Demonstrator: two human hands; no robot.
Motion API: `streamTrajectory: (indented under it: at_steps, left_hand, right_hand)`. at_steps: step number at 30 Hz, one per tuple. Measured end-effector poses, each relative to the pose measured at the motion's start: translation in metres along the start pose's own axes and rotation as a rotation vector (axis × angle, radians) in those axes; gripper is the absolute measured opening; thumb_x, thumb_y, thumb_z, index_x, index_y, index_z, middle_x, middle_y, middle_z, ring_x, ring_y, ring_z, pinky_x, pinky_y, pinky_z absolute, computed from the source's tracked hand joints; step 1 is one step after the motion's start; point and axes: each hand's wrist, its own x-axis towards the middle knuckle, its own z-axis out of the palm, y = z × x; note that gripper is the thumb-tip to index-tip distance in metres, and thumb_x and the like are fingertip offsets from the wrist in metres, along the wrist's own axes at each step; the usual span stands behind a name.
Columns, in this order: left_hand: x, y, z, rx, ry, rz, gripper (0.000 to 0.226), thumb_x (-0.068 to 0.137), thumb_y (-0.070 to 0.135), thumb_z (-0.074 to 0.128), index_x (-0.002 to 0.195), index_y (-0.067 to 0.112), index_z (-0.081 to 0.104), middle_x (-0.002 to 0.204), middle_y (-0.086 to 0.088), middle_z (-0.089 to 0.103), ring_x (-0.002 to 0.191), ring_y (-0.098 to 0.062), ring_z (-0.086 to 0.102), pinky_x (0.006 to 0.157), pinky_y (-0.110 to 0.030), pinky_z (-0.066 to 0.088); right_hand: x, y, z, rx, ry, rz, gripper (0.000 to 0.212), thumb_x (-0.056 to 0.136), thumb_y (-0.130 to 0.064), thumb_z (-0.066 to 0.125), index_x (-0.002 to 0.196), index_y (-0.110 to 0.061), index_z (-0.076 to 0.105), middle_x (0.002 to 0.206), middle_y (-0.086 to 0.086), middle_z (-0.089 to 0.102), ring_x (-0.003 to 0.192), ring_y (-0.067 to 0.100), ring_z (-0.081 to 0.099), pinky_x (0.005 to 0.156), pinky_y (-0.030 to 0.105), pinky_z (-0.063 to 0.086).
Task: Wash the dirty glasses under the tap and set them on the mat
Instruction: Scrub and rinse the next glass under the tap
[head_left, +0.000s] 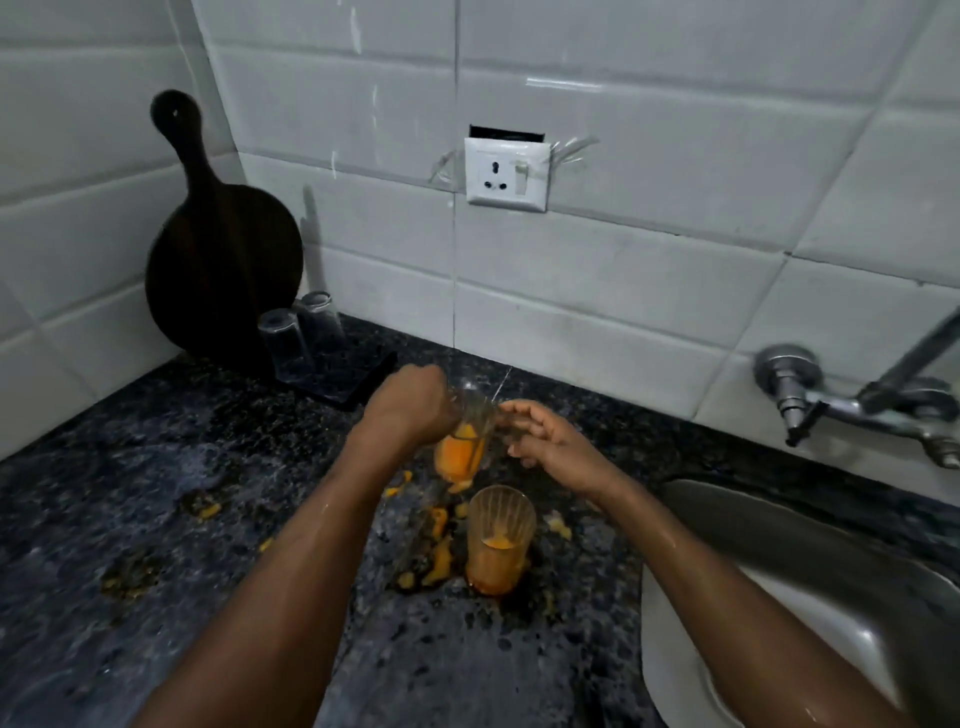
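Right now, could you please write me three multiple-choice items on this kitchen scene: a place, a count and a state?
1. Where do the two clear upturned glasses stand? A) in a sink B) on the dark mat beside the round dark wooden board C) under a tap
2. How many ribbed glasses hold orange residue? A) one B) four C) two
3. How is the held glass in the left hand? A) tilted B) upright C) lying flat
Key: 1 B, they stand on it, back left; 2 C, the held glass and the standing glass on the speckled counter; 3 A, its orange pulp sits at its lower end.
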Motion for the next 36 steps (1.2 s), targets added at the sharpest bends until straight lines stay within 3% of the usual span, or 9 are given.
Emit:
streamTrajectory:
  at_steps: [2, 6, 10, 14, 19, 23, 27, 32, 36]
  left_hand:
    - [0.005, 0.032, -0.010, -0.006, 0.043, 0.083, 0.035, 0.088, 0.021, 0.057, 0.063, 0.006, 0.038, 0.096, -0.024, 0.065, 0.086, -0.041, 0.061, 0.064, -0.035, 0.041]
    - [0.005, 0.108, -0.018, 0.002, 0.044, 0.222, 0.023, 0.088, 0.019, 0.057, 0.073, 0.006, 0.044, 0.097, -0.022, 0.061, 0.092, -0.039, 0.059, 0.067, -0.034, 0.039]
    - [-0.009, 0.184, -0.003, -0.053, -0.017, 0.320, 0.025, 0.089, 0.020, 0.054, 0.070, 0.008, 0.044, 0.076, -0.007, 0.047, 0.077, -0.026, 0.050, 0.066, -0.035, 0.041]
    - [-0.014, 0.237, 0.031, -0.212, -0.177, 0.439, 0.026, 0.089, 0.018, 0.050, 0.071, 0.003, 0.063, 0.069, -0.010, 0.067, 0.071, -0.027, 0.068, 0.065, -0.034, 0.054]
    - [-0.012, 0.284, 0.075, -0.388, -0.424, 0.382, 0.054, 0.100, 0.051, 0.046, 0.090, 0.004, 0.072, 0.071, -0.006, 0.074, 0.052, -0.017, 0.066, 0.055, -0.026, 0.054]
    - [-0.003, 0.318, 0.103, -0.393, -0.246, 0.357, 0.050, 0.095, 0.050, 0.056, 0.101, 0.002, 0.064, 0.090, -0.015, 0.069, 0.079, -0.026, 0.066, 0.055, -0.027, 0.044]
    - [0.000, 0.341, 0.122, -0.340, -0.102, 0.409, 0.051, 0.100, 0.048, 0.050, 0.112, 0.000, 0.060, 0.106, -0.017, 0.063, 0.102, -0.032, 0.061, 0.071, -0.031, 0.039]
    - [0.018, 0.342, 0.132, -0.231, 0.050, 0.431, 0.047, 0.107, 0.035, 0.036, 0.107, -0.002, 0.065, 0.106, -0.022, 0.068, 0.086, -0.030, 0.061, 0.064, -0.032, 0.037]
    - [0.030, 0.340, 0.141, -0.235, 0.055, 0.473, 0.052, 0.106, 0.039, 0.033, 0.101, 0.000, 0.067, 0.098, -0.020, 0.070, 0.082, -0.031, 0.065, 0.063, -0.033, 0.043]
  right_hand:
    - [-0.015, -0.004, -0.018, 0.072, 0.086, -0.078, 0.058, 0.086, 0.006, 0.060, 0.136, -0.020, 0.044, 0.135, -0.002, 0.056, 0.121, 0.010, 0.056, 0.080, 0.018, 0.050]
    - [-0.053, -0.010, -0.063, -0.021, 0.213, -0.164, 0.080, 0.074, -0.013, 0.080, 0.141, -0.027, 0.040, 0.136, -0.005, 0.055, 0.123, 0.007, 0.055, 0.100, 0.024, 0.047]
    - [-0.095, 0.002, -0.101, -0.050, 0.417, -0.163, 0.092, 0.058, -0.026, 0.087, 0.136, -0.040, 0.040, 0.134, -0.002, 0.056, 0.119, 0.013, 0.060, 0.095, 0.032, 0.053]
    - [-0.145, 0.024, -0.132, -0.072, 0.729, -0.151, 0.067, 0.062, -0.022, 0.092, 0.114, -0.040, 0.053, 0.104, -0.012, 0.068, 0.094, -0.002, 0.065, 0.083, 0.017, 0.052]
    - [-0.197, 0.061, -0.168, -0.060, 0.963, -0.054, 0.055, 0.065, -0.017, 0.089, 0.107, -0.030, 0.057, 0.094, -0.015, 0.067, 0.086, -0.007, 0.062, 0.070, 0.009, 0.047]
    - [-0.215, 0.075, -0.191, -0.093, 1.050, -0.004, 0.057, 0.065, -0.023, 0.089, 0.111, -0.026, 0.056, 0.094, -0.017, 0.063, 0.086, -0.004, 0.060, 0.069, 0.011, 0.043]
    - [-0.219, 0.079, -0.209, -0.120, 1.080, -0.001, 0.058, 0.066, -0.026, 0.089, 0.112, -0.028, 0.053, 0.093, -0.018, 0.060, 0.083, -0.007, 0.056, 0.068, 0.012, 0.041]
    - [-0.209, 0.084, -0.219, -0.119, 1.094, 0.004, 0.070, 0.060, -0.036, 0.090, 0.119, -0.026, 0.056, 0.107, -0.005, 0.066, 0.096, 0.014, 0.064, 0.086, 0.035, 0.053]
    - [-0.205, 0.080, -0.217, -0.122, 1.107, -0.025, 0.067, 0.060, -0.033, 0.091, 0.117, -0.025, 0.056, 0.107, -0.006, 0.066, 0.096, 0.013, 0.063, 0.089, 0.035, 0.053]
